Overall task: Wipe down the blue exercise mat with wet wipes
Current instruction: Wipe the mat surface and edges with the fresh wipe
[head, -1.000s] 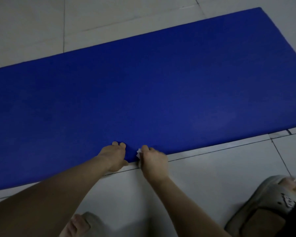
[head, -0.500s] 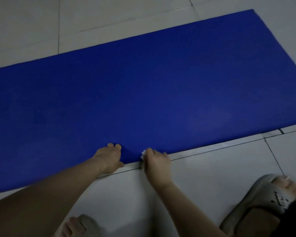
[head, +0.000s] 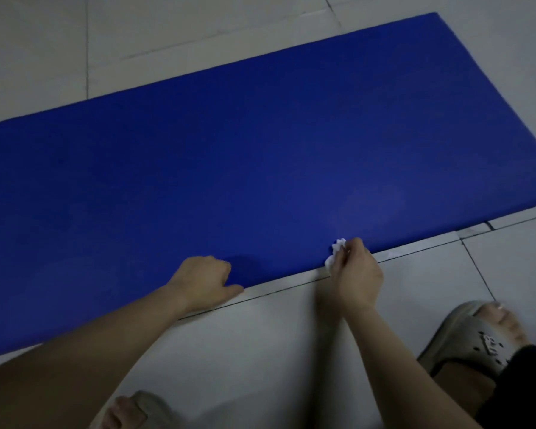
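Observation:
The blue exercise mat (head: 260, 156) lies flat on the tiled floor and runs diagonally across the view. My right hand (head: 358, 274) grips a crumpled white wet wipe (head: 334, 250) and holds it against the mat's near edge. My left hand (head: 205, 281) rests on the same edge further left, its fingers curled on the mat and its thumb pointing along the border. How far the left fingers wrap the edge is hidden.
Pale floor tiles (head: 276, 351) with dark grout lines surround the mat. My right foot in a grey slipper (head: 474, 339) sits at the lower right, and my left foot in a slipper (head: 136, 411) shows at the bottom edge.
My right hand has slid the wipe to the right along the mat's near edge, away from my left hand. The left hand stays on the edge.

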